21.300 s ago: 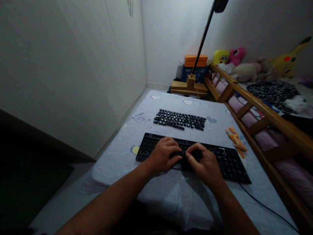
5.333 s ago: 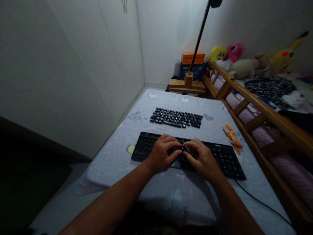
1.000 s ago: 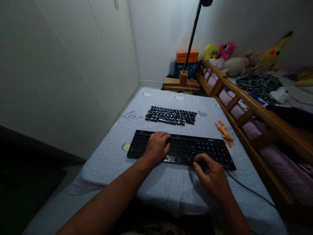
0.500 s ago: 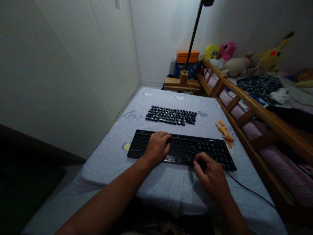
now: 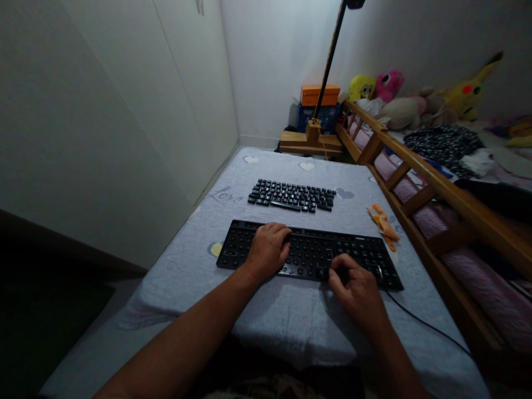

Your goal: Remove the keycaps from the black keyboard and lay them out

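A black keyboard [image 5: 310, 252] lies across the cloth-covered surface. Its left and middle part is bare of keycaps, with round key posts showing, while keycaps sit on its right-hand number block. My left hand [image 5: 269, 249] presses down on the keyboard, fingers curled toward its far edge and thumb over the bare posts. Over the near edge, right of the middle, my right hand [image 5: 353, 285] is closed in a pinch; what its fingertips hold is hidden. A thin shiny loop [image 5: 379, 271] shows beside that hand. Beyond the keyboard, loose black keycaps [image 5: 291, 195] lie in keyboard order.
An orange cloth-like item with a yellow-handled tool [image 5: 384, 226] lies at the right. The keyboard's cable [image 5: 428, 321] runs off to the right. A wooden bed rail [image 5: 415, 172] borders the right side, a white cabinet [image 5: 124, 111] the left. A stand [image 5: 311, 141] is behind.
My right hand has shifted very slightly, with its wrist turned a little. My left hand, the keyboard and the loose keycaps stay where they were.
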A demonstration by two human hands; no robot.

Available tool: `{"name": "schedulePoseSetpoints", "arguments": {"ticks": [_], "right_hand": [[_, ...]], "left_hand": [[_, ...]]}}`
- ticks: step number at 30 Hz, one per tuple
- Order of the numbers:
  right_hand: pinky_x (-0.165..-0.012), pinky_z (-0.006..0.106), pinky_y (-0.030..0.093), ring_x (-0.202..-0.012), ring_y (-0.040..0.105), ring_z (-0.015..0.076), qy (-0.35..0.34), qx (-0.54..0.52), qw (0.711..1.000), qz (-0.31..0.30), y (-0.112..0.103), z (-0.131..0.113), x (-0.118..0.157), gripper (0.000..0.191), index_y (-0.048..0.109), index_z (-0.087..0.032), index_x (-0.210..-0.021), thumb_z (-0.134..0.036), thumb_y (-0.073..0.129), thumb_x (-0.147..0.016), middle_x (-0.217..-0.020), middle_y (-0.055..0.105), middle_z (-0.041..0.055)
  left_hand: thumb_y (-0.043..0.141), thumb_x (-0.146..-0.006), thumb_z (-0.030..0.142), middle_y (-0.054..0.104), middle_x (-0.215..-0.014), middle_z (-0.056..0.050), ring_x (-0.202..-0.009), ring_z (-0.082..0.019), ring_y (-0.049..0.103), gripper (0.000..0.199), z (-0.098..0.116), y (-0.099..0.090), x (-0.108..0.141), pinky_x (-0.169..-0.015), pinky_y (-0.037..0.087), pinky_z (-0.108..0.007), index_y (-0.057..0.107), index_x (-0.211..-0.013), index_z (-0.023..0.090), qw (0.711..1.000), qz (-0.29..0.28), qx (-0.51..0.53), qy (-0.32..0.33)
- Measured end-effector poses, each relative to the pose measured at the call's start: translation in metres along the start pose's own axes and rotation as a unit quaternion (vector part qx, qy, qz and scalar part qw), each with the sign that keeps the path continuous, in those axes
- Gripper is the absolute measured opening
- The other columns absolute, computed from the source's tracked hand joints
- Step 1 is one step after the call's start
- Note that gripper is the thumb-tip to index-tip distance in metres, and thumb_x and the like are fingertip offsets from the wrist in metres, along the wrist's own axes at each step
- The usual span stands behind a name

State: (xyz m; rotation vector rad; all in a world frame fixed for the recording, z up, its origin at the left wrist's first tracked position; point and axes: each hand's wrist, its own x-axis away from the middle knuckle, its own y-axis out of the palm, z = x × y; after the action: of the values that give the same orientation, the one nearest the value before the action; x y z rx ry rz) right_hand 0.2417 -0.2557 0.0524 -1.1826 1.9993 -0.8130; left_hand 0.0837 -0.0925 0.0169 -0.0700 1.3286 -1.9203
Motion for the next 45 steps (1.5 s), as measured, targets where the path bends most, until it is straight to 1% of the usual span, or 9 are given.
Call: {"name": "schedulePoseSetpoints", "arguments": {"ticks": [4, 8, 11, 14, 19, 23, 32, 37, 45], "right_hand": [[-0.058, 0.027, 0.043, -0.059, 0.057, 0.0163, 0.022, -0.003, 0.999, -0.033, -0.003, 0.002, -0.004, 0.007, 0.055, -0.021, -0.079, -0.028, 0.053, -0.081, -0.068, 0.062, 0.0003], [-0.068, 0.030, 0.048, -0.072, 0.062, 0.0192, 0.011, -0.016, 0.997, -0.071, -0.009, 0.005, -0.007, 0.007, 0.059, -0.021, -0.083, -0.027, 0.057, -0.080, -0.078, 0.066, 0.0031], [-0.076, 0.033, 0.049, -0.082, 0.064, 0.0212, -0.015, -0.023, 0.997, -0.077, -0.012, 0.007, -0.006, 0.007, 0.062, -0.021, -0.083, -0.025, 0.058, -0.080, -0.086, 0.067, 0.0051], [-0.079, 0.035, 0.050, -0.084, 0.064, 0.0222, -0.017, -0.030, 0.997, -0.071, -0.011, 0.009, -0.005, 0.007, 0.063, -0.021, -0.083, -0.025, 0.059, -0.080, -0.087, 0.068, 0.0054], [-0.074, 0.034, 0.050, -0.078, 0.066, 0.0211, 0.022, -0.044, 0.996, -0.068, -0.007, 0.010, -0.004, 0.010, 0.063, -0.022, -0.087, -0.028, 0.059, -0.080, -0.084, 0.071, 0.0041], [-0.072, 0.033, 0.049, -0.077, 0.067, 0.0216, 0.027, -0.045, 0.997, -0.063, -0.005, 0.012, -0.007, 0.011, 0.061, -0.021, -0.086, -0.029, 0.059, -0.080, -0.082, 0.072, 0.0048], [-0.066, 0.030, 0.046, -0.068, 0.066, 0.0197, 0.039, -0.042, 0.991, -0.123, -0.011, 0.015, -0.019, 0.012, 0.058, -0.021, -0.089, -0.031, 0.056, -0.083, -0.076, 0.070, 0.0024], [-0.068, 0.030, 0.045, -0.071, 0.065, 0.0192, 0.028, -0.036, 0.991, -0.123, -0.011, 0.019, -0.024, 0.011, 0.060, -0.021, -0.087, -0.030, 0.058, -0.081, -0.076, 0.069, 0.0011], [-0.057, 0.027, 0.040, -0.061, 0.059, 0.0168, 0.041, -0.037, 0.988, -0.143, -0.018, 0.015, -0.038, 0.012, 0.059, -0.021, -0.082, -0.032, 0.060, -0.077, -0.069, 0.066, -0.0004]], "left_hand": [[0.060, -0.082, 0.015, 0.066, -0.117, -0.007, -0.113, -0.024, 0.056, 0.030, 0.000, 0.000, 0.000, -0.098, 0.044, -0.043, 0.063, -0.112, 0.019, 1.000, 0.001, -0.002, 0.001], [0.060, -0.082, 0.015, 0.066, -0.118, -0.007, -0.113, -0.024, 0.056, 0.030, 0.001, 0.000, 0.000, -0.098, 0.043, -0.042, 0.063, -0.112, 0.019, 1.000, 0.000, -0.002, 0.002], [0.060, -0.082, 0.015, 0.066, -0.118, -0.007, -0.113, -0.024, 0.056, 0.029, 0.001, 0.000, 0.000, -0.098, 0.043, -0.042, 0.064, -0.111, 0.019, 1.000, 0.002, -0.005, 0.001], [0.060, -0.083, 0.015, 0.066, -0.118, -0.007, -0.113, -0.024, 0.055, 0.029, 0.001, -0.001, 0.000, -0.098, 0.043, -0.042, 0.064, -0.112, 0.019, 1.000, 0.002, -0.007, 0.001], [0.059, -0.083, 0.015, 0.065, -0.118, -0.007, -0.113, -0.024, 0.055, 0.029, 0.001, 0.000, 0.000, -0.099, 0.043, -0.042, 0.064, -0.112, 0.019, 1.000, 0.001, -0.007, 0.004], [0.060, -0.083, 0.016, 0.065, -0.119, -0.007, -0.114, -0.024, 0.055, 0.030, 0.001, 0.000, 0.000, -0.099, 0.043, -0.042, 0.064, -0.112, 0.019, 1.000, 0.004, -0.009, 0.004], [0.059, -0.084, 0.017, 0.065, -0.119, -0.007, -0.113, -0.025, 0.055, 0.028, 0.002, -0.001, 0.001, -0.098, 0.043, -0.043, 0.065, -0.111, 0.019, 1.000, 0.001, -0.014, 0.004], [0.060, -0.083, 0.017, 0.065, -0.118, -0.007, -0.113, -0.025, 0.055, 0.028, 0.002, 0.000, 0.001, -0.098, 0.043, -0.043, 0.064, -0.111, 0.020, 1.000, -0.002, -0.014, 0.003], [0.060, -0.083, 0.017, 0.064, -0.119, -0.007, -0.114, -0.025, 0.055, 0.028, 0.002, -0.001, 0.001, -0.098, 0.043, -0.043, 0.064, -0.111, 0.020, 1.000, -0.003, -0.016, 0.006]]}}
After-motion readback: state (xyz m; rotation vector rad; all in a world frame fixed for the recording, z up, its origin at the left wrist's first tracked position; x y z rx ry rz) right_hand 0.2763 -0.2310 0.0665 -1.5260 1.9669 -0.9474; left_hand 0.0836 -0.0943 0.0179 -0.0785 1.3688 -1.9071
